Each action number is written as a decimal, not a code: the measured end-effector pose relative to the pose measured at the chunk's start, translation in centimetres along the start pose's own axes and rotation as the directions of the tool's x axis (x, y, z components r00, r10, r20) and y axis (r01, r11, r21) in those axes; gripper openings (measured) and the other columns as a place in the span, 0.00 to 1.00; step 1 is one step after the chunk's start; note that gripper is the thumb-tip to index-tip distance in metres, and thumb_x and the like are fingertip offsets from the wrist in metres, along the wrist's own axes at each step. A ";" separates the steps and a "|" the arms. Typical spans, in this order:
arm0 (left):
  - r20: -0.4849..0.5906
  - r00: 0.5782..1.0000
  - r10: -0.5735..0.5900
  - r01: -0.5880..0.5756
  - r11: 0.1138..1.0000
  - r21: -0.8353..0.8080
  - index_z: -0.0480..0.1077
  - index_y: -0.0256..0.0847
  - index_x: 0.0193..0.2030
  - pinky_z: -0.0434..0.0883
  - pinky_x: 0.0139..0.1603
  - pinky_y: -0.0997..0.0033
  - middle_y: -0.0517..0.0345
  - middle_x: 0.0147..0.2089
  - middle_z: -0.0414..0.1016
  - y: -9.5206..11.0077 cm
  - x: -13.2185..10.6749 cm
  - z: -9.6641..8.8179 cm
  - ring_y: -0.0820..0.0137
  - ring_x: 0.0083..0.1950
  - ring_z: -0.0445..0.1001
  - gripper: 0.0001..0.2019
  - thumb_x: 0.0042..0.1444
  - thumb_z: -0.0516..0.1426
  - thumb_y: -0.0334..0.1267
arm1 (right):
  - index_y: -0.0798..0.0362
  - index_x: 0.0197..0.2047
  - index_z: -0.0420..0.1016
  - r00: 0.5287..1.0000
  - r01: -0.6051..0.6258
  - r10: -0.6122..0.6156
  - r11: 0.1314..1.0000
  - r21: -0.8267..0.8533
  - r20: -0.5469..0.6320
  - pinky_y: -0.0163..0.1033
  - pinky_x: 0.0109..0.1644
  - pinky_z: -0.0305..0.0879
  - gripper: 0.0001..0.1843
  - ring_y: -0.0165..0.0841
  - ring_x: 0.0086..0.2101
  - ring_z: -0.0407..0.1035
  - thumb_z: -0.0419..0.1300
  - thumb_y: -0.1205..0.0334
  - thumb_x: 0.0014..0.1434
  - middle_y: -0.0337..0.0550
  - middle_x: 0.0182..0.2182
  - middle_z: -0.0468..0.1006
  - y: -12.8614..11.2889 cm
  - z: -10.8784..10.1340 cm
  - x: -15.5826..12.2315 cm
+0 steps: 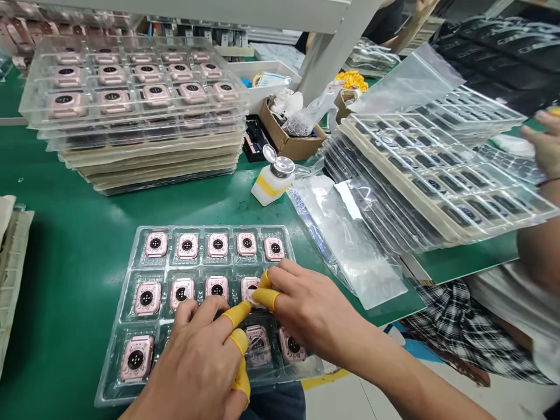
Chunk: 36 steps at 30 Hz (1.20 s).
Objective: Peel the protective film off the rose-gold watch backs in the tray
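Three rows of rose-gold smartwatch bodies lie back-up in a clear blister tray (139,232) at the lower middle of the frame. The watch case (248,286) being handled is fourth along the middle row, where both sets of fingertips meet. The right hand (306,309) comes in from the right. Its thumb and forefinger wear yellow finger cots (265,297) and are drawn close together at the case's right edge. The left hand (205,361) is loosely curled over the tray's lower middle, with its cotted forefinger stretched toward the same case. To my mind, only the cots should touch the case, at its sides rather than on the sensor glass. The left hand should meanwhile weigh the light tray down on the green worktop (79,233). Whether either hand truly grips the case cannot be told, since the fingertips cover its edge. The hands also hide the middle row's last pocket and most of the bottom row. Just above the tray stands a white pump bottle (273,182), and a stack of filled trays (131,87) sits at upper left. Trays of dark parts (437,169) slope at the right, their contents too small to identify. A co-worker's hand (546,146) is cut off by the right edge.
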<state>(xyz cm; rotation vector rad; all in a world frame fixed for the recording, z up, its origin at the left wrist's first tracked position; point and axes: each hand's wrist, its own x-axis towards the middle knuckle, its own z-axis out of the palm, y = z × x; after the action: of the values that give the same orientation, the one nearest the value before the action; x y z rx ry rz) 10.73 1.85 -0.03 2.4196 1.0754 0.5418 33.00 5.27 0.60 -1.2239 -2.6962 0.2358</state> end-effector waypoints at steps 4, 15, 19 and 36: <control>-0.002 1.000 -0.005 0.005 1.000 -0.003 0.70 0.44 0.31 0.60 0.51 0.52 0.58 0.42 0.83 0.1 0.1 -0.1 0.53 0.55 0.72 0.05 0.48 0.60 0.30 | 0.53 0.35 0.78 0.999 -0.011 0.010 1.000 -0.016 -0.043 0.41 0.33 0.50 0.13 0.37 0.34 0.57 0.55 0.77 0.62 0.45 0.34 0.72 0.4 -0.3 0.2; 0.106 0.986 0.131 -0.127 0.991 -0.049 0.70 0.42 0.30 0.60 0.52 0.53 0.58 0.42 0.83 1.6 2.5 0.6 0.55 0.56 0.73 0.04 0.46 0.61 0.32 | 0.56 0.38 0.79 0.978 -0.165 0.174 0.983 0.086 -0.115 0.39 0.31 0.53 0.15 0.36 0.33 0.61 0.51 0.72 0.69 0.46 0.32 0.70 2.2 -0.9 -3.9; 0.150 0.984 0.097 -0.103 0.994 0.031 0.69 0.40 0.26 0.61 0.50 0.52 0.54 0.39 0.82 2.7 3.6 1.7 0.52 0.54 0.74 0.06 0.48 0.63 0.36 | 0.55 0.41 0.80 0.990 -0.126 0.133 0.986 0.110 -0.054 0.40 0.32 0.54 0.16 0.37 0.34 0.62 0.50 0.74 0.68 0.47 0.35 0.73 1.7 -1.0 -4.4; 0.325 0.942 -0.091 0.095 0.995 0.003 0.66 0.40 0.27 0.63 0.46 0.53 0.55 0.37 0.76 2.8 7.3 -2.1 0.56 0.47 0.69 0.04 0.45 0.56 0.27 | 0.55 0.32 0.78 0.977 -0.207 0.210 0.975 0.085 -0.030 0.40 0.32 0.50 0.10 0.37 0.33 0.64 0.59 0.75 0.61 0.47 0.34 0.74 6.0 -1.4 -0.2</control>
<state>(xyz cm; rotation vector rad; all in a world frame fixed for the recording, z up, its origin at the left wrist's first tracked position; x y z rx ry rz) 15.89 6.16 4.46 2.3260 1.0300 0.1103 37.86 9.11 0.65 -1.4710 -2.4985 0.3417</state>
